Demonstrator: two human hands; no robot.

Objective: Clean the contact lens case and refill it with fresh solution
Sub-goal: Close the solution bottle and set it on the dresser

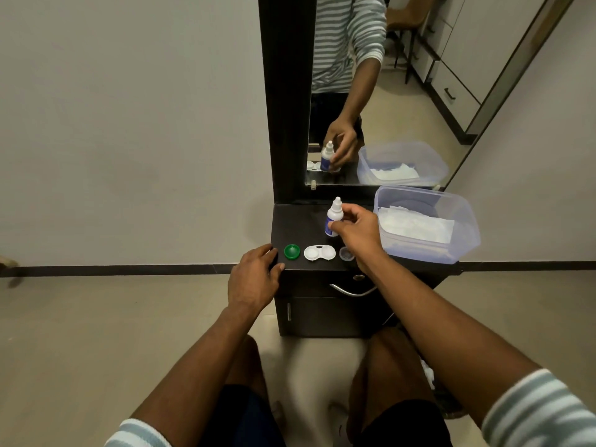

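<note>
Near the middle of the counter point(322, 267), my right hand point(356, 230) grips the one solution bottle point(332, 217): my fingers point(350, 209) curl round its body from the right and my thumb presses its lower front. The bottle stands upright, white cap on top, its base on or just above the dark surface; I cannot tell which.

At the front left corner of the counter, my left hand point(254, 279) rests with its fingers relaxed and slightly spread, the fingertips touching the top and edge, holding nothing.

Along the front edge lie three small things in a row. One green cap point(292, 251) sits just beside my left fingertips. One white contact lens case point(319, 252), its two wells uncovered, lies next to it, directly in front of the bottle. One clear cap point(346, 253) lies on the case's right, partly hidden under my right wrist.

At the right end of the counter stands one clear plastic tub point(464, 221) with white tissue point(416, 225) inside, near my right hand but not touching it.

Along the back edge rises one dark-framed mirror point(287, 101), reflecting the bottle, my hand and the tub.
</note>
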